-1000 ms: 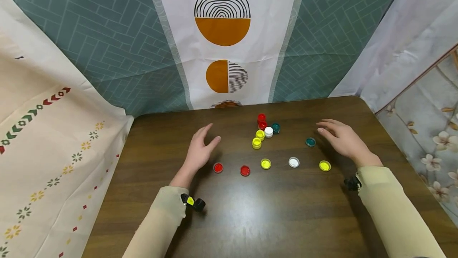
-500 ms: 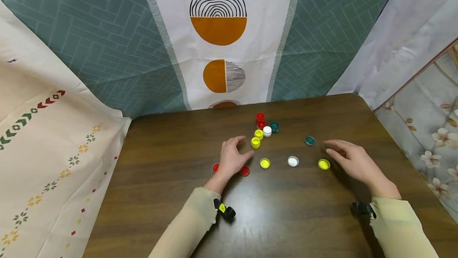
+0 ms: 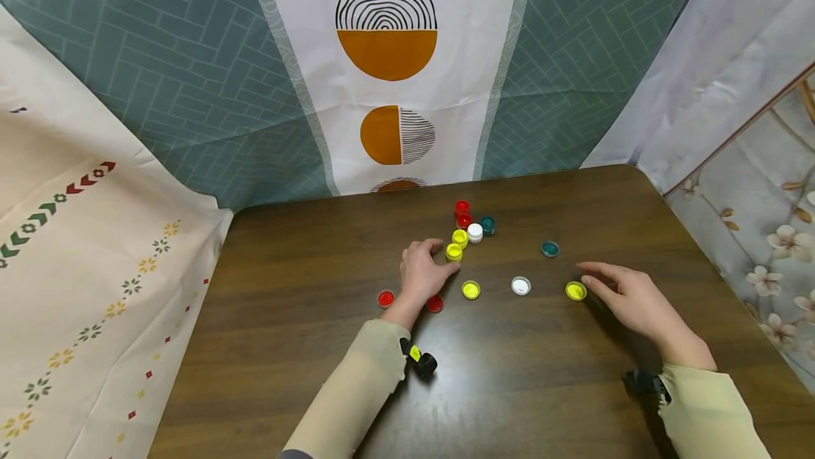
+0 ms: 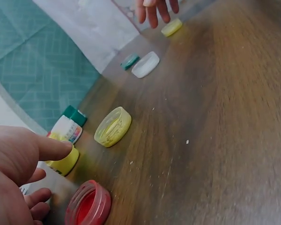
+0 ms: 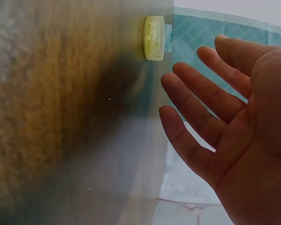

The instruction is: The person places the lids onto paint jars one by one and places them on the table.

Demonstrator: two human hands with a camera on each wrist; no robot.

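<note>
My left hand [image 3: 423, 268] reaches in at the front yellow jar [image 3: 454, 252], its thumb and fingers spread on either side of it. In the left wrist view the thumb overlaps this yellow jar [image 4: 65, 161], and the fingers are loosely bent. Below the palm, a red lid [image 3: 435, 303] is partly covered by the hand. My right hand [image 3: 627, 296] hovers beside a yellow lid [image 3: 576, 291], fingertips just right of its rim. The right wrist view shows that hand [image 5: 234, 103] with spread fingers and nothing in them.
Behind the front jar stand another yellow jar [image 3: 460, 237], a white jar [image 3: 475, 233], a green jar [image 3: 487, 225] and two red jars [image 3: 463, 221]. Loose lids lie around: red [image 3: 385, 298], yellow [image 3: 471, 290], white [image 3: 521, 286] and green [image 3: 550, 249]. Patterned cloths [image 3: 255, 91] hang behind the table.
My left hand has moved right, from beside the left red lid to the front yellow jar. My right hand has come down from near the green lid to beside the yellow lid.
</note>
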